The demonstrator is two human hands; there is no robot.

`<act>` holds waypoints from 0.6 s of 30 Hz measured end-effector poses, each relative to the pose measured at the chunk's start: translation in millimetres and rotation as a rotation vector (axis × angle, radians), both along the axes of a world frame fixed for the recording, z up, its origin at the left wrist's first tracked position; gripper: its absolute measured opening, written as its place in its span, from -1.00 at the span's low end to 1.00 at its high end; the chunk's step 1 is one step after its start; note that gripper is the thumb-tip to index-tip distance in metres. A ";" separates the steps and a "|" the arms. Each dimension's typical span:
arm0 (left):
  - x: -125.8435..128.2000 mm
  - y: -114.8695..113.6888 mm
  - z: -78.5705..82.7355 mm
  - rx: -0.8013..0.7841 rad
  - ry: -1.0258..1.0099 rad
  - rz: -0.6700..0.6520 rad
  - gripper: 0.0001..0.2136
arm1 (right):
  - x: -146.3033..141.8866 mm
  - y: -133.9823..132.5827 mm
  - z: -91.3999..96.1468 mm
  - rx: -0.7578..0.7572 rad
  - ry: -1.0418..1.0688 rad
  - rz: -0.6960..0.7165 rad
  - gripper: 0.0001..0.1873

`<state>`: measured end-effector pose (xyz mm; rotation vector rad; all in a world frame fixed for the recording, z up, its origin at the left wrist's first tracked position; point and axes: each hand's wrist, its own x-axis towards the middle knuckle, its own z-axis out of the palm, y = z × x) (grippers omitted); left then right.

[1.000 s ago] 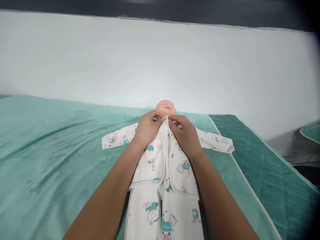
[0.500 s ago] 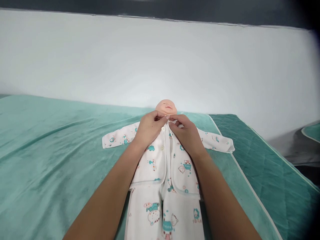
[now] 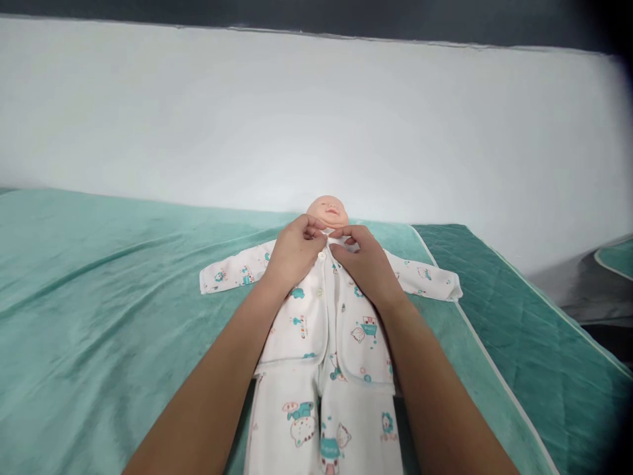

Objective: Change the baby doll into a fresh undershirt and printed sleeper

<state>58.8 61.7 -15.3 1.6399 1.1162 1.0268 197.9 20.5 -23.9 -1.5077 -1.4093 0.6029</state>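
A baby doll point(image 3: 327, 208) lies on its back, dressed in a white printed baby jacket point(image 3: 302, 343) and matching trousers point(image 3: 361, 429). The jacket's front hangs open below the collar, and two buttons show along its left edge. My left hand point(image 3: 293, 251) pinches the left collar edge just under the doll's chin. Opposite it, my right hand point(image 3: 364, 260) has thumb and fingers closed on the right collar edge. The fingertips of both hands almost meet, and they hide the top of the jacket. Both sleeves are spread out sideways.
A light green cover point(image 3: 123, 316) lies under the doll, with soft folds on the left. Its pale-edged border runs along a darker green quilted mat point(image 3: 524, 330) on the right. Behind the doll's head rises a white wall point(image 3: 316, 119).
My fingertips have shifted slightly left at the collar, and the right finger and thumb have drawn a little apart. Both hands stay at the neckline.
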 end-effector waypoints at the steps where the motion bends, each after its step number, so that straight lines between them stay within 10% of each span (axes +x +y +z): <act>1: -0.1 -0.7 1.5 0.001 0.010 0.000 -0.69 | -0.2 -0.2 0.7 -0.012 0.004 -0.011 -0.69; 18: -0.7 -4.1 6.9 0.171 0.276 0.068 -0.69 | 1.5 2.5 -5.2 0.110 0.001 -0.039 -0.75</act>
